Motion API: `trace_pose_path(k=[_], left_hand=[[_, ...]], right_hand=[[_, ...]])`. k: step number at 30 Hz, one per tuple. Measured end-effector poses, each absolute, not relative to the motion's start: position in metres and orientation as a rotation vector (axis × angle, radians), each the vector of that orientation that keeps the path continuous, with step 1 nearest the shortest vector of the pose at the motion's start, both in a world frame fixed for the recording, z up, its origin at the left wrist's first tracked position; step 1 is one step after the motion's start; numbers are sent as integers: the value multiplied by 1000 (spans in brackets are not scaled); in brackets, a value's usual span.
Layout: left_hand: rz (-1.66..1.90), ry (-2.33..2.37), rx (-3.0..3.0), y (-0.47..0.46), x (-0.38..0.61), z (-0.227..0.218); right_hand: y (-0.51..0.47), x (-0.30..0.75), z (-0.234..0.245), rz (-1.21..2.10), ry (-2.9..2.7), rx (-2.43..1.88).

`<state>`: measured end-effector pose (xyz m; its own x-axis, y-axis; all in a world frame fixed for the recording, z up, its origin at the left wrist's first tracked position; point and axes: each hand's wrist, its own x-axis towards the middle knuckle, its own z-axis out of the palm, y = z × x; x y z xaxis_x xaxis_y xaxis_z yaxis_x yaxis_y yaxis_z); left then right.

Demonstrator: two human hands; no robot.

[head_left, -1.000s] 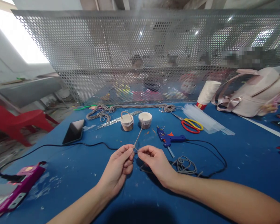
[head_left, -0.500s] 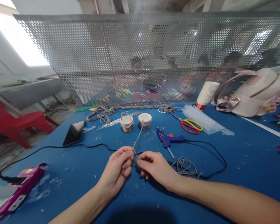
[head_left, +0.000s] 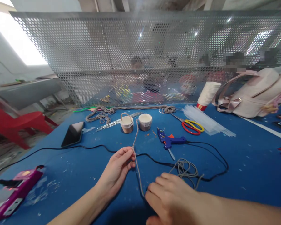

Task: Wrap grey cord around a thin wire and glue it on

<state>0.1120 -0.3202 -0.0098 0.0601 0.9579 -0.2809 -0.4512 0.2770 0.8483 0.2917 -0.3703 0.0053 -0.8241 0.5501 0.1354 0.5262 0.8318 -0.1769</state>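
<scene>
My left hand pinches a thin grey-beige cord between thumb and fingertips. A braided-looking length sticks up from the pinch towards two small paper cups. A thinner strand slants down to my right hand, which is closed around its lower part, back of the hand up; the fingertips are hidden. The left cup has a brown wrap, a white lip and a rope handle. Beside it the right cup is similar, with no handle visible. Loose grey cord lies coiled beyond my right hand.
A blue glue gun with its black cable lies right of centre. Scissors, glue sticks, stacked paper cups and a bag are farther right. A phone and magenta power strip are left. A perforated metal screen stands behind.
My right hand has moved down and right, away from my left, drawing the strand out straight. The braided end now points more upright, left of the right cup. My left hand has hardly moved.
</scene>
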Motion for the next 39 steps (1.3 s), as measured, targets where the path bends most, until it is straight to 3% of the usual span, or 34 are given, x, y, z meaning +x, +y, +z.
trace_pose_path(k=[6, 12, 22, 25, 31, 39], left_hand=[[1191, 1022, 621, -319, 111, -10], [1130, 980, 604, -319, 115, -4], [1102, 908, 651, -316, 111, -9], [1074, 896, 682, -317, 111, -7], [1082, 858, 676, -320, 111, -4], [1070, 827, 697, -321, 109, -4]], right_hand=[[-322, 343, 20, 87, -2586, -1134], [-265, 383, -13, -27, -2613, -1572], [-257, 378, -21, -35, -2475, -1592], [-263, 375, -18, 163, -2143, -1483], [-300, 360, 0, 905, -1755, -1190], [-332, 335, -4, 931, -1995, -1015]])
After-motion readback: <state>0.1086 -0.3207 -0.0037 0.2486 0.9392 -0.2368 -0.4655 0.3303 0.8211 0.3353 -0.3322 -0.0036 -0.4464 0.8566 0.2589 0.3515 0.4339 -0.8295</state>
